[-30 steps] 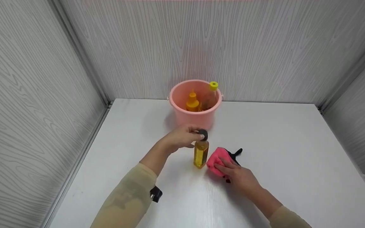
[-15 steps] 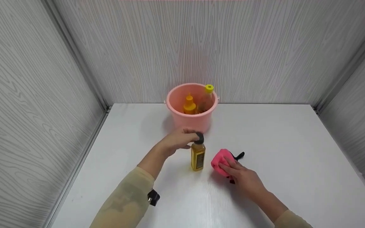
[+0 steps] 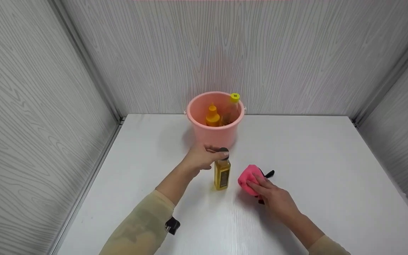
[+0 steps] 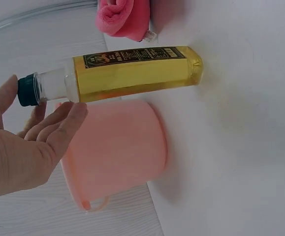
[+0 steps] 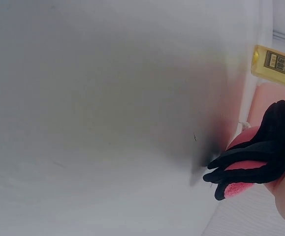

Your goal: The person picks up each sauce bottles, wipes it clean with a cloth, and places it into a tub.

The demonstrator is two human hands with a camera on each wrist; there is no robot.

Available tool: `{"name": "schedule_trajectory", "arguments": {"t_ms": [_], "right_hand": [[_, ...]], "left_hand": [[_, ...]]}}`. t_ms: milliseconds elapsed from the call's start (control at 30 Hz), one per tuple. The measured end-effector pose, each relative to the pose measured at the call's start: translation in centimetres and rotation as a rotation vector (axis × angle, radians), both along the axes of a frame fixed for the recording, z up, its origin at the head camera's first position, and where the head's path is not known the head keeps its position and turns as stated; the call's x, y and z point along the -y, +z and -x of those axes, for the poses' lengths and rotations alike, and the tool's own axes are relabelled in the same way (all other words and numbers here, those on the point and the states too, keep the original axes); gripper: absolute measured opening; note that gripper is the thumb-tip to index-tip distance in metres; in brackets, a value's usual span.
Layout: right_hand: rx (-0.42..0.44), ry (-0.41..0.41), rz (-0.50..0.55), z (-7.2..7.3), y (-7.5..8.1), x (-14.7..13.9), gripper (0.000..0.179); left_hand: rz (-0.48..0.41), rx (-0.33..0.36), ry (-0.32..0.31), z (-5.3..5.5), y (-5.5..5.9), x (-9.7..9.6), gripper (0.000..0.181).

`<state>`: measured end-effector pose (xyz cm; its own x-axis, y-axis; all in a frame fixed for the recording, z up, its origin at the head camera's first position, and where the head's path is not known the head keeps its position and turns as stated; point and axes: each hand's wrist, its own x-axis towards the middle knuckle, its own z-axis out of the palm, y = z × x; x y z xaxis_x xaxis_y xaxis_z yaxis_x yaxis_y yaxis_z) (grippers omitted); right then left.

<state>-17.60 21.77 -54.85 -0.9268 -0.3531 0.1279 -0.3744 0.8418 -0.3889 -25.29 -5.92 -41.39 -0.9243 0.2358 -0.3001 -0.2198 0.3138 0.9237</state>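
In the head view my left hand [image 3: 198,157] pinches the dark cap of a clear bottle of yellow oil [image 3: 222,175], thumb on one side and fingers on the other. The oil bottle [image 4: 137,71] is roughly upright and has a black label; whether its base touches the table is unclear. To its right, my right hand [image 3: 276,200] holds a fluffy pink bundle [image 3: 250,179], fingers laid over it and thumb hidden. Several black, finger-like strips [image 5: 260,152] wrap this bundle in the right wrist view. A narrow gap separates bottle and bundle.
Behind my left hand stands a pink bucket [image 3: 214,136] on the white table [image 3: 313,152]. Inside it are an orange squeeze bottle [image 3: 212,117] and a clear bottle with a yellow cap [image 3: 234,97]. Grey wood-grain panels [image 3: 161,53] enclose the back and sides.
The pink bundle and my right hand have shifted slightly right, widening the gap to the oil bottle. The bottle has turned so its label shows more. My left hand keeps its pinch on the cap.
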Motion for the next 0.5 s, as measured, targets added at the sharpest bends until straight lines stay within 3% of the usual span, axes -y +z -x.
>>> {"name": "schedule_trajectory", "arguments": {"t_ms": [500], "right_hand": [[-0.088,0.003,0.023,-0.1,0.3,0.2,0.066]], "left_hand": [[-0.048,0.12,-0.083,1.6,0.2,0.4,0.025]]}}
